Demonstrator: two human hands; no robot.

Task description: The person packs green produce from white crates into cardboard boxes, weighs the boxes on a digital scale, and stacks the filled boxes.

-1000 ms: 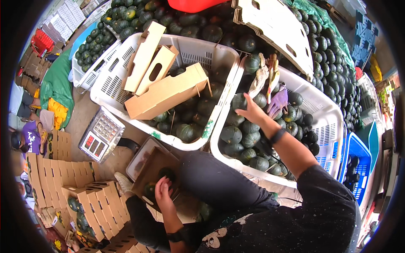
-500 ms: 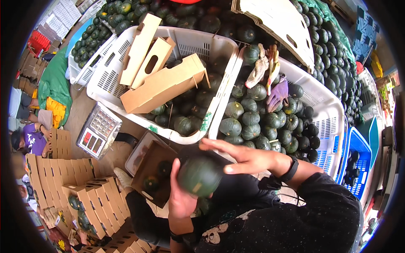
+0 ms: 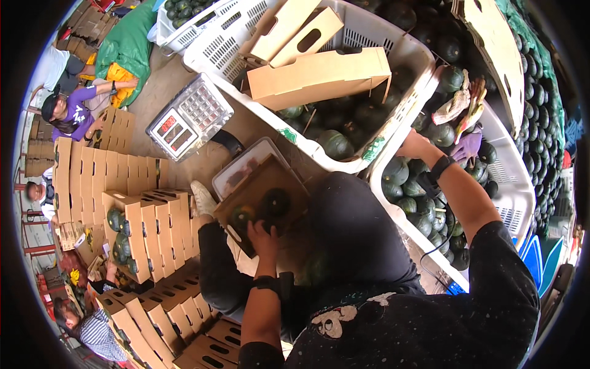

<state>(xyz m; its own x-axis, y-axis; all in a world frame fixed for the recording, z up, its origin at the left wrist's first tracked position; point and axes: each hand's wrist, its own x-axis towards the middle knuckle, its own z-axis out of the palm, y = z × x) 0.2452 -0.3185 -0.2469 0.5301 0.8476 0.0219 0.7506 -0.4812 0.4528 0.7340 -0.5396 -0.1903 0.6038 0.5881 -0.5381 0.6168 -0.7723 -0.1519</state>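
Note:
My left hand (image 3: pixel 264 238) reaches down into an open brown carton (image 3: pixel 294 178), its fingers apart. Two round dark green pumpkins, one (image 3: pixel 276 202) farther in and one (image 3: pixel 241 215) with an orange patch, lie in the carton beside my fingertips. Shadow hides what is under the palm. My right hand (image 3: pixel 414 145) is at the near-left rim of the right-hand white crate (image 3: pixel 507 178), over the pumpkins (image 3: pixel 421 203) heaped there. Its fingers are partly hidden and blurred, so any hold is unclear. The carton leans against a pale plastic tray (image 3: pixel 243 166) between my legs.
A digital scale (image 3: pixel 192 117) stands beyond the carton. Flattened carton pieces (image 3: pixel 319 77) lie across another white crate (image 3: pixel 289 136) of pumpkins. Work gloves (image 3: pixel 470 107) rest on the right crate's pumpkins. Stacked cartons (image 3: pixel 163 227) rise at left, with several people beyond.
My left hand has lowered the pumpkin it held toward the carton; that pumpkin is no longer clearly visible. My right hand has moved from beside it to the right crate. The view has shifted.

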